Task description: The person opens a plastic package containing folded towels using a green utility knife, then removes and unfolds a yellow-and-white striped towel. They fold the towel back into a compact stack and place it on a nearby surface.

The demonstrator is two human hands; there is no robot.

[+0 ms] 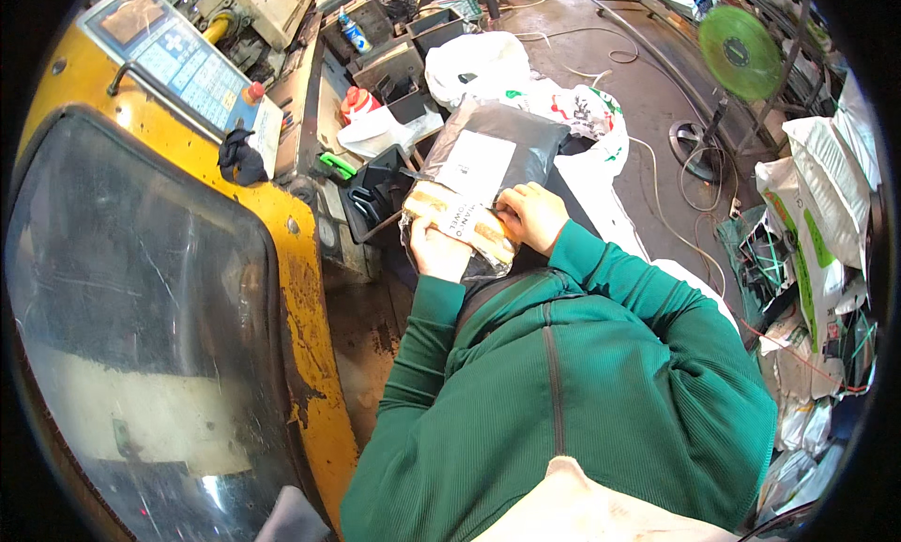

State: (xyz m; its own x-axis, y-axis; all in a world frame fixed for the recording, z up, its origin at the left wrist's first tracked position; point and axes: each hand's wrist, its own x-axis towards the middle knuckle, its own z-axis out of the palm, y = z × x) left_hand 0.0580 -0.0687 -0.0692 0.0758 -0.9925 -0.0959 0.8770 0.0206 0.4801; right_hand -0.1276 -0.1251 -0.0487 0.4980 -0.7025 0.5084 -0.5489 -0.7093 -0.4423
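Note:
A soft plastic packet (449, 206), white and tan with dark printing, lies across my lap in front of my body. My left hand (439, 251) grips its near left side, the thumb on top and the other fingers hidden beneath. At the packet's right edge, my right hand (532, 216) has its fingers curled and pressed against the wrapping; what they pinch is too small to make out. Just beyond, touching the packet, lies a grey plastic mailing bag (530, 129) with a white label (477, 164).
On my left stands a yellow machine (296, 303) with a dark window and a control panel (178, 59) bearing a red button. Black bins (375, 190) and a blue bottle (355, 33) stand ahead. White bags (479, 63) lie beyond the mailer. A green fan (740, 52) and sacks (798, 204) are at right.

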